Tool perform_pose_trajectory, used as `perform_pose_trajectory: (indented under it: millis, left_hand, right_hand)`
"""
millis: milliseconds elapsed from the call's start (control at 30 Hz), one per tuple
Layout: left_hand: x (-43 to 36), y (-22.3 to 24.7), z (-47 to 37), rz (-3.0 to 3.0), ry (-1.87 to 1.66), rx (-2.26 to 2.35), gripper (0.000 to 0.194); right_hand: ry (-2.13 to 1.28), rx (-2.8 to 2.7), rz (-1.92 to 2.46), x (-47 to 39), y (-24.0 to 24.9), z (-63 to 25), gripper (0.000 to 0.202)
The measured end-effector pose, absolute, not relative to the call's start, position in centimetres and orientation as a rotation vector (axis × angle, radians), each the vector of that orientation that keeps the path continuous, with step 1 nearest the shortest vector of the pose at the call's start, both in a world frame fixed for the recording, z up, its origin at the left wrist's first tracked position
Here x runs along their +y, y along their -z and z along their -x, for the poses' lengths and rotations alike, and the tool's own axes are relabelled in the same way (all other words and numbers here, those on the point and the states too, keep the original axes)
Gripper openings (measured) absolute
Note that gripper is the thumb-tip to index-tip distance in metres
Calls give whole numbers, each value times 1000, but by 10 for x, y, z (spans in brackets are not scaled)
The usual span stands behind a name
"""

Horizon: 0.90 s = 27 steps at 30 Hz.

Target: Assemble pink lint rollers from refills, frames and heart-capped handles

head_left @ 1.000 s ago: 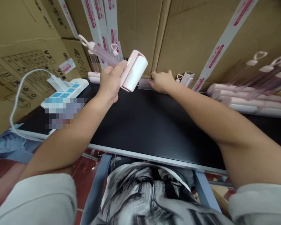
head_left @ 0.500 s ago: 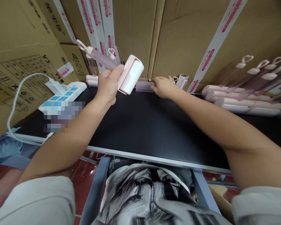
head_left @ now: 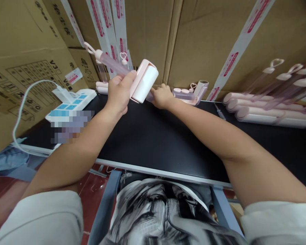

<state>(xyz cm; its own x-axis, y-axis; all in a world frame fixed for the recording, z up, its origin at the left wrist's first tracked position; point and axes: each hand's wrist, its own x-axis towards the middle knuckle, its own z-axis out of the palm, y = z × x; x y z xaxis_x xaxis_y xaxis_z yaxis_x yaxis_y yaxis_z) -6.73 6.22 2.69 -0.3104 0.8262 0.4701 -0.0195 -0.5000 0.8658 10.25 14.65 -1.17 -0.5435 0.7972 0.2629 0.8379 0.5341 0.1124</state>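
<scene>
My left hand (head_left: 118, 90) is closed round a lint roller and holds it raised above the black tabletop. The lint roller (head_left: 145, 83) has a pale pink housing, a white roll, and a see-through pinkish handle with a looped end pointing up to the left. At the back of the table, my right hand (head_left: 163, 97) has its fingers curled at a translucent plastic piece (head_left: 149, 97), mostly covered by the hand. Just right of that hand lies a clear lint roller cover (head_left: 181, 95) with pink round parts, next to an upright roll (head_left: 201, 89) and a small heart loop (head_left: 193, 85).
Several pink lint rollers (head_left: 267, 110) lie side by side on the right, handles upward. A small screwdriver-like tool (head_left: 220, 111) is beside them. A white power strip (head_left: 72, 103) with a cable stands left. Cardboard boxes (head_left: 148, 37) wall the table's back, with tape strips hanging down.
My right hand has moved left, over the translucent piece, so the cover and pink parts behind it now show. My left hand still holds the lint roller in nearly the same pose.
</scene>
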Motion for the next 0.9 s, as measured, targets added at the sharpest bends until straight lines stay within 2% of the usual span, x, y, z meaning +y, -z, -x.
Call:
perform_pose_trajectory:
  millis: [67, 133, 200, 300, 333, 400, 467, 567, 667, 900]
  left_hand:
    - [61, -27, 67, -1351, -1867, 1018, 28]
    - [59, -28, 68, -1378, -1890, 948, 26]
    - [56, -29, 68, -1421, -1939, 903, 27]
    - [49, -29, 69, -1554, -1970, 910, 26]
    - [45, -29, 69, -1612, -1964, 910, 25]
    - [37, -29, 67, -1750, -1893, 869, 28]
    - [27, -29, 63, -1840, -1782, 839, 36]
    - [18, -29, 56, -1898, -1609, 861, 47]
    - [15, -26, 53, -2020, -1479, 817, 53]
    - [22, -18, 55, -2314, -1322, 646, 36]
  right_hand:
    - [262, -2585, 1364, 137, 6, -102, 61]
    - [44, -2513, 1338, 127, -2, -105, 61]
    - [-356, -2360, 1298, 119, -11, -115, 50]
    - [-1160, -2018, 1220, 105, -20, -140, 24]
    - [-1407, -1902, 1195, 100, -21, -150, 21]
    - [-1791, -1749, 1149, 88, -19, -167, 26]
    - [-2034, -1701, 1074, 77, -13, -180, 34]
    - [-2224, -1655, 947, 63, 2, -187, 43]
    - [-2271, -1613, 878, 56, 14, -184, 51]
    - [-2253, -1560, 816, 51, 13, -176, 53]
